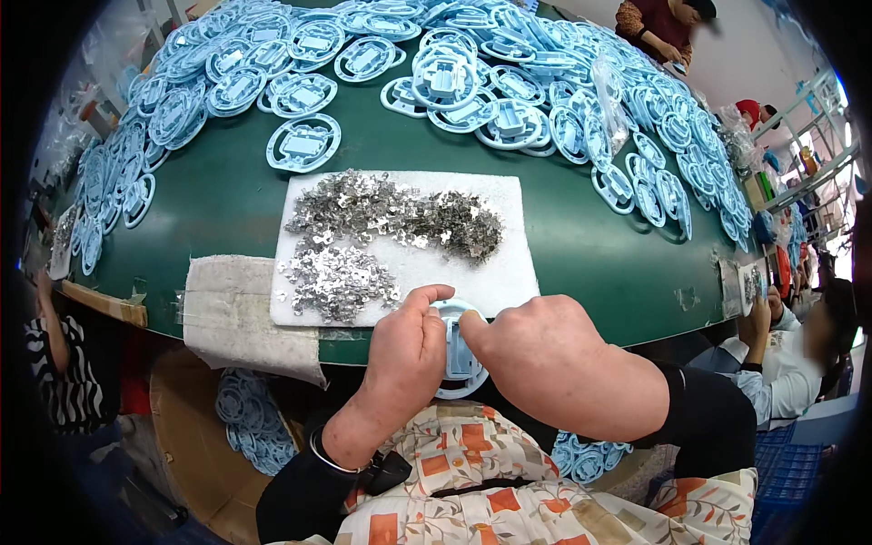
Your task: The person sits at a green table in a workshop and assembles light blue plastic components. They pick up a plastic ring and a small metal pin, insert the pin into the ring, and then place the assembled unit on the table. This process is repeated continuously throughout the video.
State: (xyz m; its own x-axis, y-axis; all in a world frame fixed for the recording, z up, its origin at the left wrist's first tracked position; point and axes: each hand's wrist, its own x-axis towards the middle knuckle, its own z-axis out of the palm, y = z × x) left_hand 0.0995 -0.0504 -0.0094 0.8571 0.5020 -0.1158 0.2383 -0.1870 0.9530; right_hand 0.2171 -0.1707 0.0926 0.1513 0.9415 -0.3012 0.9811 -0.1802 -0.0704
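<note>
Between my two hands, at the near edge of the table, is a light blue oval plastic part [460,350] with a rectangular compartment in its middle. My left hand [413,336] grips its left rim, fingers closed. My right hand [531,336] is closed over its right side, thumb pressing near the top of the compartment; whether a small piece is under that thumb is hidden. Just beyond my hands, a white foam sheet [518,272] carries heaps of small metal clips [341,282], the nearer heap shinier than the darker one [463,227] at its right.
Many similar blue parts [304,143] are piled along the far side of the green table [227,182]. A pale cloth [232,309] hangs over the near edge. Below stands a cardboard box [182,409] holding blue parts. Other people [668,36] sit around the table.
</note>
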